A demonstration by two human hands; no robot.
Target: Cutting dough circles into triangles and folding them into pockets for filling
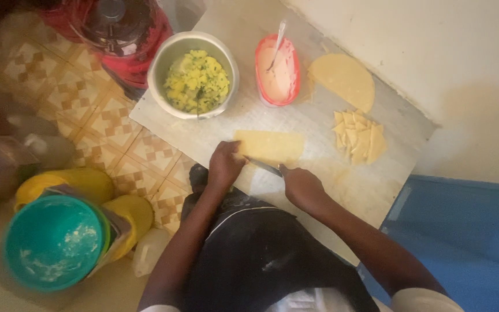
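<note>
A pale yellow rectangular dough sheet (272,145) lies on a floured wooden board (249,34). My left hand (224,163) presses on the sheet's near left corner. My right hand (300,185) grips a knife (264,167), whose blade points left along the sheet's near edge. A pile of cut dough triangles (359,136) lies to the right of the sheet. Behind the pile rests a half-round stack of dough (343,78).
A metal bowl of yellow diced filling (194,78) and a red-rimmed tub of white paste with a spoon (277,72) stand at the board's far side. A teal bowl (53,242) on yellow containers sits on the tiled floor at left. A blue surface (469,231) lies at right.
</note>
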